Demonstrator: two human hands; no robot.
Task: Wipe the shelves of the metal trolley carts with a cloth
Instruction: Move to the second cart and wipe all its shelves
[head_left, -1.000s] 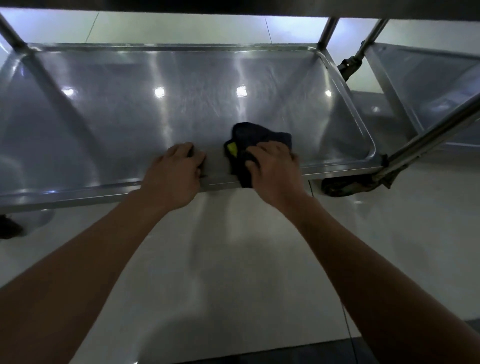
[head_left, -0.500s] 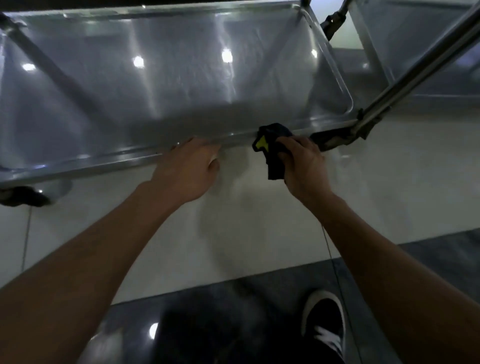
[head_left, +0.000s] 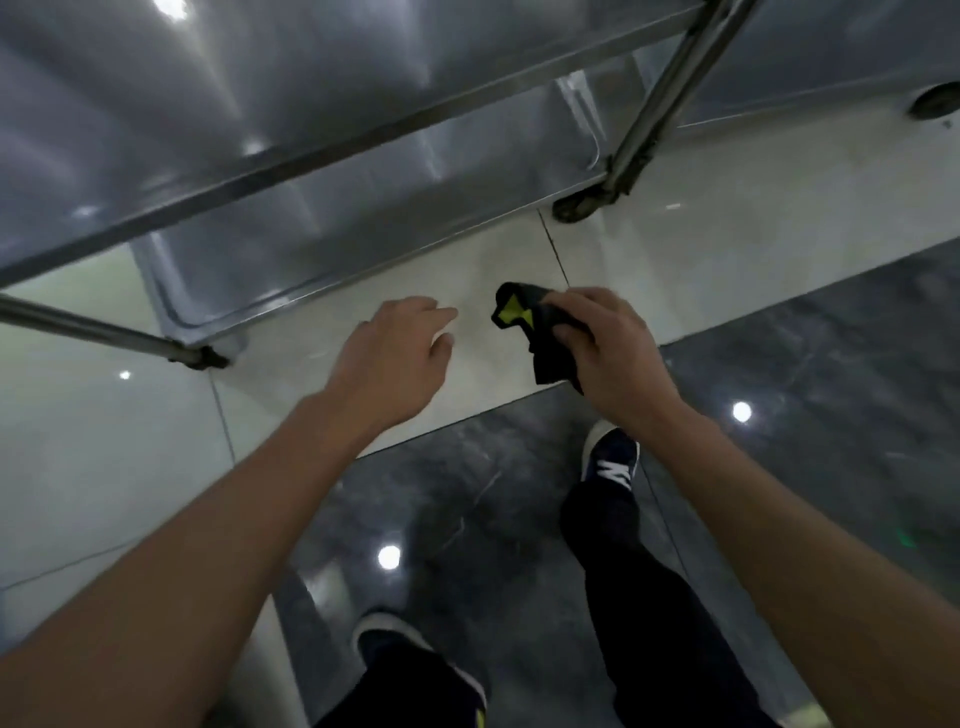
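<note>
While the right hand (head_left: 618, 353) grips a dark cloth (head_left: 540, 338) with a yellow-green patch, its fingers (head_left: 576, 306) curled round the bunched fabric, the left hand (head_left: 400, 353) hangs free beside it with its fingers (head_left: 436, 314) loosely bent and grasping nothing. Both hands are in the air over the pale floor tiles (head_left: 104, 441), clear of the metal trolley cart (head_left: 311, 78), whose shiny lower shelf (head_left: 363, 208) lies just beyond them at the top of the view. The cloth touches no shelf; one end dangles below the right palm. A slanted cart leg (head_left: 660, 98) runs down to a caster wheel (head_left: 576, 208) on the right. Nearer the person, the floor turns to dark glossy tiles (head_left: 779, 364), where two dark shoes (head_left: 610, 457) and dark trousers (head_left: 649, 597) show.
</note>
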